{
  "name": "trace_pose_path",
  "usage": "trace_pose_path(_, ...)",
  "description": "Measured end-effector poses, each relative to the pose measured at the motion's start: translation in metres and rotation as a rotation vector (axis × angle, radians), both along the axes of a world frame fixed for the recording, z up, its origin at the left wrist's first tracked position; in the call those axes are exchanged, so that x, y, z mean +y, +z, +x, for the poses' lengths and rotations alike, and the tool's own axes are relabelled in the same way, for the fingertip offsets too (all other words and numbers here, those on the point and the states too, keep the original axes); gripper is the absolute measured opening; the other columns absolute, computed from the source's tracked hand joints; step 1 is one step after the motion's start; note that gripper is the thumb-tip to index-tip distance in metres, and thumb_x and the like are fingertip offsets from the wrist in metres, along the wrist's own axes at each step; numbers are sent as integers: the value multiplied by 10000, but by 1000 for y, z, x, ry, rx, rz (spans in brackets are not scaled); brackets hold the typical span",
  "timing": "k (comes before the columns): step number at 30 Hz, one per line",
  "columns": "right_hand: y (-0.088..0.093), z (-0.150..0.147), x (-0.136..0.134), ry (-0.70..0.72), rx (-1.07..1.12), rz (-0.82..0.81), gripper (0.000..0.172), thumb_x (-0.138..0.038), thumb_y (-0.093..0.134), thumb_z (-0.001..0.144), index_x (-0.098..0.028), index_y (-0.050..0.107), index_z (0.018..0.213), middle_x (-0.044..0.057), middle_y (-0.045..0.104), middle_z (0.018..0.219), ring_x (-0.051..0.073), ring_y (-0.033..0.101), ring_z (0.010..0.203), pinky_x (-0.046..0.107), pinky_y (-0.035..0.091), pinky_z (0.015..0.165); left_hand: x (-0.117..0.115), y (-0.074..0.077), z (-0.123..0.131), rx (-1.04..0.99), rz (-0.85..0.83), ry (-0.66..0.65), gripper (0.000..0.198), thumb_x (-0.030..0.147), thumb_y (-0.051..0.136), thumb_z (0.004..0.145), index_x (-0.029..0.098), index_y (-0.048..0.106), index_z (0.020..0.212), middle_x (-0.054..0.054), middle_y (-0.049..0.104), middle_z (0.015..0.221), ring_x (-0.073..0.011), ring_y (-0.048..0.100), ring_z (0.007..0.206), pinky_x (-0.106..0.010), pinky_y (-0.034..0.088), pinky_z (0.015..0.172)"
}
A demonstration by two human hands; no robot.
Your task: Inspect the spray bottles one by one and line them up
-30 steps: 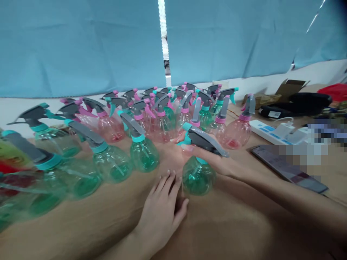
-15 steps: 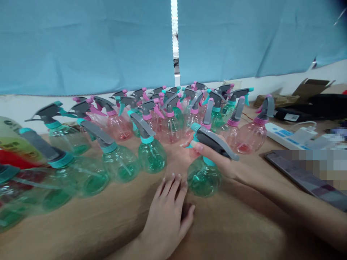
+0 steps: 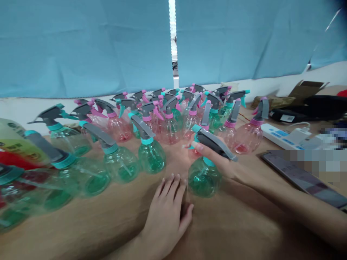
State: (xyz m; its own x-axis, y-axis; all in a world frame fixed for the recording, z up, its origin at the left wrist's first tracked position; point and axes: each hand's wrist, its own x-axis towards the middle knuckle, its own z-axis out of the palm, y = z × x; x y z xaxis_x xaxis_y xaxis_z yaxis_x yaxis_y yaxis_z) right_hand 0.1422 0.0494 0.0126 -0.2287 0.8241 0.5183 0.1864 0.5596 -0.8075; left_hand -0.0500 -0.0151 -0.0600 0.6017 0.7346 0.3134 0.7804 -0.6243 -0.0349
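Note:
My right hand (image 3: 214, 157) grips a green spray bottle (image 3: 204, 178) round its neck, under the grey and teal trigger head. The bottle is upright at the table surface; whether its base touches I cannot tell. Just left of it, my left hand (image 3: 165, 213) lies flat on the wooden table (image 3: 89, 231) with fingers stretched out and nothing in it. Beyond the left fingertips stands another green spray bottle (image 3: 152, 157), and to its left a further green one (image 3: 121, 164). Part of my right hand's fingers is hidden behind the bottle head.
Several pink spray bottles (image 3: 119, 128) stand among green ones at the back. On the right are a pink bottle (image 3: 246, 139), a white power strip (image 3: 282, 137) and a phone (image 3: 300, 177). An open cardboard box (image 3: 307, 88) sits at the back right, a yellow-red package (image 3: 21, 144) far left.
The view has shifted very slightly. Both hands and the held spray bottle keep practically the same places and grip.

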Motion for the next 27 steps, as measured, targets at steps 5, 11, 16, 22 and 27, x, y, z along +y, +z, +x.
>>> trace_pose_path(5,-5,-3,1,57,81,-42,197,-427,597,863,-260,628,961,-25,614,800,152,564,724,300,441,701,0,-4,-1,-28,-8,-8,503,306,521,867,56,467,1300,-188,541,1353,-319,495,1266,-535,429,1026)
trace_pose_path(11,-5,-2,1,68,87,-20,164,-372,597,870,-258,638,981,-3,664,941,177,603,886,324,455,809,1,-3,-1,-10,-90,-24,472,290,505,878,73,481,1297,-196,483,1404,-333,440,1308,-541,408,1038)
trace_pose_path(16,-9,-1,2,84,105,-8,188,-340,616,853,-265,646,1023,-2,658,937,183,601,883,333,464,799,3,-3,-1,-6,-133,-24,498,297,496,890,71,454,1332,-199,443,1433,-334,404,1333,-544,386,1057)
trace_pose_path(22,-14,-2,2,99,145,-36,165,-320,626,847,-261,648,1000,-9,656,933,176,595,884,336,459,825,2,0,-2,16,-151,-34,491,296,495,895,49,476,1319,-216,426,1439,-349,388,1339,-550,390,1053)
trace_pose_path(27,-10,-3,0,57,125,-16,165,-358,606,861,-274,646,998,-8,646,929,177,590,858,328,461,789,3,1,-1,13,-156,-34,485,311,493,898,58,485,1312,-210,433,1436,-346,389,1339,-548,388,1056)
